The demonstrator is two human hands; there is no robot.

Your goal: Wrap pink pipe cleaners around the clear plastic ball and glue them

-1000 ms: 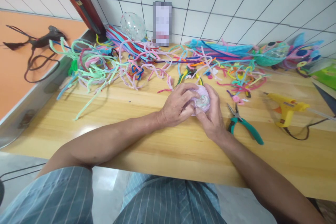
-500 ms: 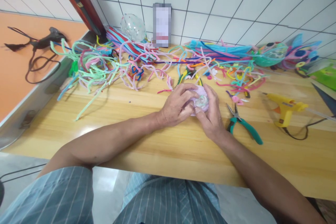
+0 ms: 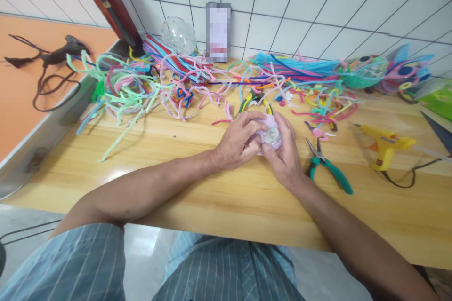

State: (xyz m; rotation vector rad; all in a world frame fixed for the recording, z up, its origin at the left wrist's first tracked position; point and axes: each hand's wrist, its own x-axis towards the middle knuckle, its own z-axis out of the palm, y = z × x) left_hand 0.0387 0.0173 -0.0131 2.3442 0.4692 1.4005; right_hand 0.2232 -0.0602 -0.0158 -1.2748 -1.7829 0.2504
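A round lilac piece (image 3: 271, 135), which looks wound from pipe cleaners around a clear, dotted middle, is held between my two hands above the table. My left hand (image 3: 240, 140) grips its left side, fingers bent over the top and toward the middle. Along the right side curls my right hand (image 3: 285, 153), with the thumb pressed at the lower edge. Part of the piece is hidden by the fingers. Just behind it lie yellow-handled pliers (image 3: 254, 98). Green-handled pliers (image 3: 330, 167) rest open to the right of my right hand.
A yellow glue gun (image 3: 384, 146) with a cord stands at the right. Tangled pipe cleaners (image 3: 130, 84) cover the back left, and blue bundles (image 3: 296, 63) lie along the wall. A clear dotted ball (image 3: 179, 35), a phone (image 3: 218, 33) and a red thermos (image 3: 106, 4) stand at the back.
Both hands keep nearly the same hold on the lilac piece. The view has shifted very slightly; nothing else has visibly moved.
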